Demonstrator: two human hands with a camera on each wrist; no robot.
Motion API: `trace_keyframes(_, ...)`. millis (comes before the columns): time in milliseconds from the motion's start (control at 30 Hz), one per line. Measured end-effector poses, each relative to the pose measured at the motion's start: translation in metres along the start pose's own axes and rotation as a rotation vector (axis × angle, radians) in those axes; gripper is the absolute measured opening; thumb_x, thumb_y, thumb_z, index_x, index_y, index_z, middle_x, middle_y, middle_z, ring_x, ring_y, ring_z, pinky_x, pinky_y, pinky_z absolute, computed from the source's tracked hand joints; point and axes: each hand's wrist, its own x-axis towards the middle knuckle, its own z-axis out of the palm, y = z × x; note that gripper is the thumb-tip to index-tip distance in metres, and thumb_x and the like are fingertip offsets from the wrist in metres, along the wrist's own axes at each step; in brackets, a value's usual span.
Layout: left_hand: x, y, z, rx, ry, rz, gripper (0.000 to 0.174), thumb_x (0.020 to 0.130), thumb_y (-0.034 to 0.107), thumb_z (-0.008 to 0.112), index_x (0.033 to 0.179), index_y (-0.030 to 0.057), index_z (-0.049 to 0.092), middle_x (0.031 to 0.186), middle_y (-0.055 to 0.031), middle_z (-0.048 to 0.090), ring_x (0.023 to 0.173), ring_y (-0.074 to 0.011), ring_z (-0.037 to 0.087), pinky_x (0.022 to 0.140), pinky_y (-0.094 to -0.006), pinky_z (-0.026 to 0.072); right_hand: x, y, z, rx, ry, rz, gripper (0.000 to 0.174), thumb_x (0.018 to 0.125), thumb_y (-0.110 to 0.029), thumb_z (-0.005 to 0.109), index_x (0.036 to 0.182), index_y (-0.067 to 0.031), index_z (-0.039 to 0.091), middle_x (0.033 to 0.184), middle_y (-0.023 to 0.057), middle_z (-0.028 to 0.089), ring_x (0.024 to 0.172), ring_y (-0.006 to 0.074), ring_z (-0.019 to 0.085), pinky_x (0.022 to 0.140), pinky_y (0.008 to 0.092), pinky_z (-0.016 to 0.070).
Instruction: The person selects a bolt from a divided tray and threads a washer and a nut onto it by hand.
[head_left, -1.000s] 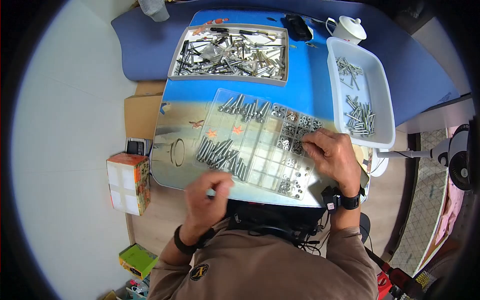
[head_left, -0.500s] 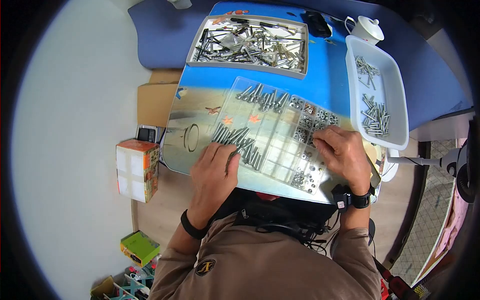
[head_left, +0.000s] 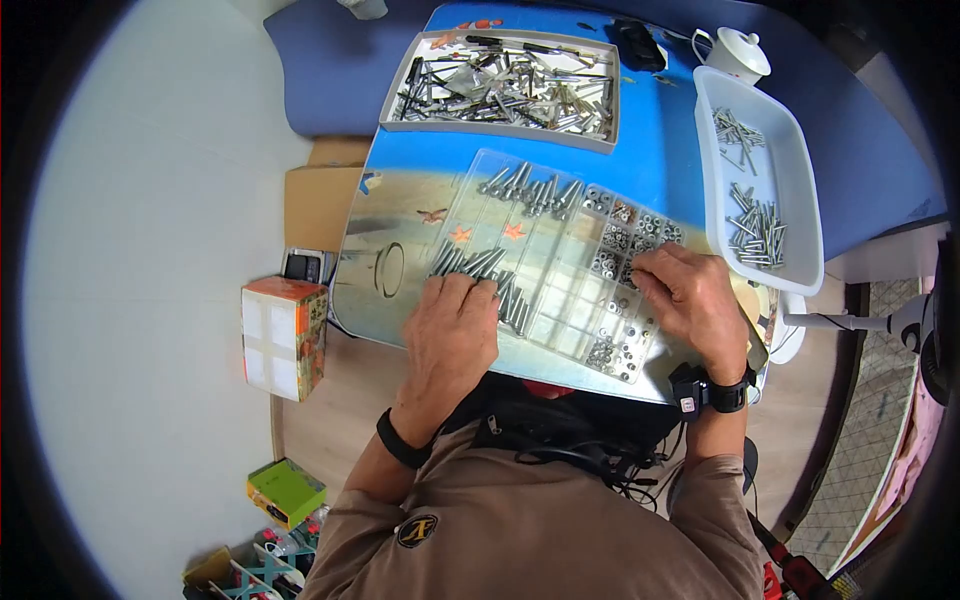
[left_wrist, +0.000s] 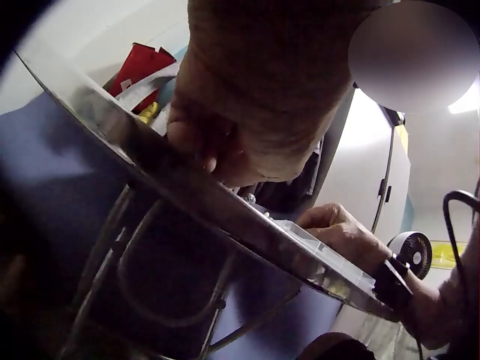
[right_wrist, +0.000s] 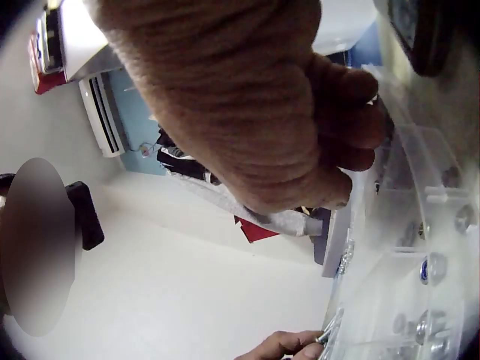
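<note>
A clear compartment box (head_left: 562,290) lies on the table, with bolts in its left part and nuts and washers in small cells on the right. My left hand (head_left: 455,335) reaches over the near-left pile of bolts (head_left: 515,300), fingers bent down into it. In the right wrist view, thumb and fingertips of that left hand (right_wrist: 285,345) pinch a bolt (right_wrist: 327,334). My right hand (head_left: 695,305) hovers with curled fingers at a cell beside the nuts (head_left: 612,240); I cannot tell whether it holds one. More bolts (head_left: 530,190) fill the far-left compartments.
A shallow box (head_left: 400,126) of mixed screws and hardware stands at the back. To the right is a white plastic bin (head_left: 712,200) holding two heaps of screws, with a lidded white mug (head_left: 740,60) behind it. A black case (head_left: 638,46) lies near the mug.
My left hand has come forward from the table's near edge to the bolts. My right hand stays at the same small cells. The head view has shifted, moving the table rightward in it.
</note>
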Motion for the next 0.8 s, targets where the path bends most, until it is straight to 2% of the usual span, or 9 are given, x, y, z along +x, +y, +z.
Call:
trace_keyframes(133,0.003,-0.003,0.002,-0.071,0.036,0.013,0.021,0.078,0.009,0.074,0.098,0.0068,0.069,0.091,-0.0067,0.061,0.085,-0.0288,0.059,0.07,-0.0402,0.0498,-0.001,0.002,0.001,0.001,-0.001,-0.007,0.009,0.08,-0.005,0.071,0.088,-0.001,0.07,0.08,0.0139,0.069,0.067,0.0342,0.066,0.061,0.0419,0.0513)
trace_keyframes(433,0.009,-0.004,0.001,-0.05,-0.04,0.005,0.02,0.078,0.008,0.074,0.096,0.006,0.067,0.089,-0.0078,0.061,0.084,-0.0299,0.059,0.07,-0.0407,0.049,0.0,0.002,0.001,-0.02,-0.012,-0.022,0.009,0.08,-0.006,0.071,0.087,-0.0007,0.07,0.08,0.0132,0.069,0.066,0.033,0.066,0.06,0.041,0.0511)
trace_keyframes(500,0.014,-0.014,0.0,-0.12,0.15,0.066,0.021,0.078,0.009,0.075,0.097,0.0055,0.066,0.089,-0.0083,0.061,0.086,-0.0313,0.059,0.072,-0.0425,0.0483,0.001,0.003,0.001,-0.011,-0.002,-0.032,0.009,0.08,-0.005,0.071,0.087,-0.0006,0.069,0.079,0.0131,0.068,0.066,0.033,0.066,0.059,0.0411,0.0507)
trace_keyframes(600,0.021,-0.017,-0.008,-0.001,0.093,-0.046,0.019,0.079,0.007,0.073,0.097,0.0055,0.066,0.089,-0.0087,0.06,0.087,-0.0324,0.059,0.073,-0.0446,0.0475,0.001,0.0,0.001,-0.039,-0.022,-0.039,0.008,0.08,-0.005,0.07,0.087,-0.0012,0.068,0.079,0.0127,0.067,0.066,0.0331,0.065,0.059,0.0413,0.0505)
trace_keyframes(800,0.022,-0.023,-0.004,0.015,0.015,-0.06,0.018,0.079,0.005,0.072,0.096,0.0065,0.066,0.089,-0.0086,0.06,0.088,-0.0327,0.058,0.074,-0.0447,0.0467,0.001,0.001,0.001,-0.028,-0.018,-0.031,0.007,0.08,-0.005,0.07,0.086,-0.0018,0.068,0.079,0.0122,0.067,0.066,0.0332,0.065,0.059,0.0418,0.0503)
